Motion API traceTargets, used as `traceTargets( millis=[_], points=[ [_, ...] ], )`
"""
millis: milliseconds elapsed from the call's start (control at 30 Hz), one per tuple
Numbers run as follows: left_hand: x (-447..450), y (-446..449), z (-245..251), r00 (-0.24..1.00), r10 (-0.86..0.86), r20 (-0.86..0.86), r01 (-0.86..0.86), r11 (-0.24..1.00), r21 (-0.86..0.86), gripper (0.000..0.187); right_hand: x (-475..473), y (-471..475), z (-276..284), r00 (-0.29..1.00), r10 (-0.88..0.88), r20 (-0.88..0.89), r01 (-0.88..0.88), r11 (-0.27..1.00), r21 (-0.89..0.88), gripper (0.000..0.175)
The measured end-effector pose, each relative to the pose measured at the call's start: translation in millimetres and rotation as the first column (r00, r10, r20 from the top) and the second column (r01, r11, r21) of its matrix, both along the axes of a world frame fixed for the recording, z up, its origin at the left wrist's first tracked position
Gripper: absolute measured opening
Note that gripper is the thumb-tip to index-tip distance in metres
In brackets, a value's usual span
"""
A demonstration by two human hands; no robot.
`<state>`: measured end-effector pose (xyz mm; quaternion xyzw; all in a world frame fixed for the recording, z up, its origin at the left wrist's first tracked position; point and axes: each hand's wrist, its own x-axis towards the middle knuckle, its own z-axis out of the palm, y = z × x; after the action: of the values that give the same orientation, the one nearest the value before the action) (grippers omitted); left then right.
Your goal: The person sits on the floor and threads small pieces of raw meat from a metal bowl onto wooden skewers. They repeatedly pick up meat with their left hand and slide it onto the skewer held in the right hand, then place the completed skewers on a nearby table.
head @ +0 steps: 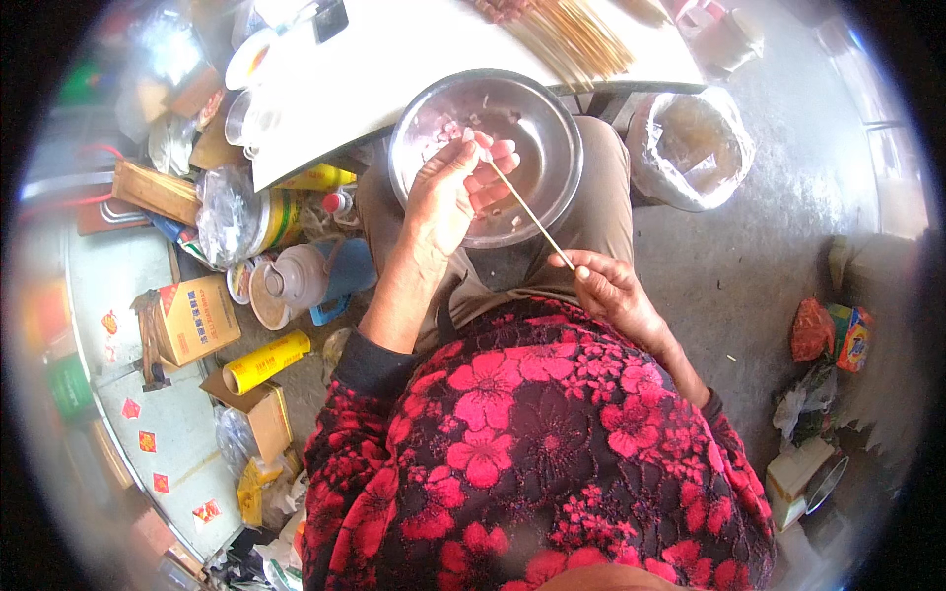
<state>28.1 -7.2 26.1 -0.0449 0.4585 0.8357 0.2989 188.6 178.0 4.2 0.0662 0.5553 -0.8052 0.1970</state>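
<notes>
My left hand (437,199) is raised over a stainless steel bowl (556,173) and pinches a small pale piece, apparently meat (484,154), between thumb and fingers. One end of a thin bamboo skewer (533,218) meets that piece; whether it passes through is hidden by the fingers. The skewer's other end is gripped by my right hand (612,289), just outside the bowl's near rim. Small pinkish meat bits (442,133) lie in the bowl, mostly at its far left. The bowl rests on my lap, partly below the table edge.
On the white table (355,81) lies a bundle of bamboo skewers (569,41), with reddish pieces (506,7) at their far ends. A bin with a plastic liner (695,151) stands right of my knee. Cartons (198,319), a yellow roll (267,362) and a pale jug (297,275) crowd the left.
</notes>
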Motion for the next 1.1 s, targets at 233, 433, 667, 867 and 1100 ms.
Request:
traceTargets(
  millis=[233,433,667,867,1100],
  points=[
    [0.1,3.5,-2.9,0.982,0.116,-0.152,-0.122,0.992,-0.033,0.026,-6.9,0.0,13.8,0.999,-0.042,0.011,0.041,0.998,0.046,0.034],
    [-1.1,2.4,-14.2,0.96,0.2,-0.197,-0.205,0.979,-0.008,0.024,-6.8,-2.0,10.6,1.0,-0.01,0.017,0.007,0.983,0.184,0.03],
    [2.1,7.3,-19.9,0.971,0.195,-0.14,-0.17,0.97,0.172,0.018,-3.9,-4.0,5.8,1.0,-0.007,-0.027,0.016,0.949,0.315,0.028],
    [5.9,13.4,-30.8,0.949,0.304,-0.09,-0.29,0.947,0.139,0.017,1.6,-12.8,-8.9,0.954,-0.029,-0.297,0.215,0.757,0.617,0.024],
    [7.9,15.7,-38.5,0.933,0.347,-0.096,-0.338,0.936,0.101,0.015,3.7,-9.3,1.5,0.947,0.039,-0.319,0.235,0.593,0.771,0.026]
  ],
)
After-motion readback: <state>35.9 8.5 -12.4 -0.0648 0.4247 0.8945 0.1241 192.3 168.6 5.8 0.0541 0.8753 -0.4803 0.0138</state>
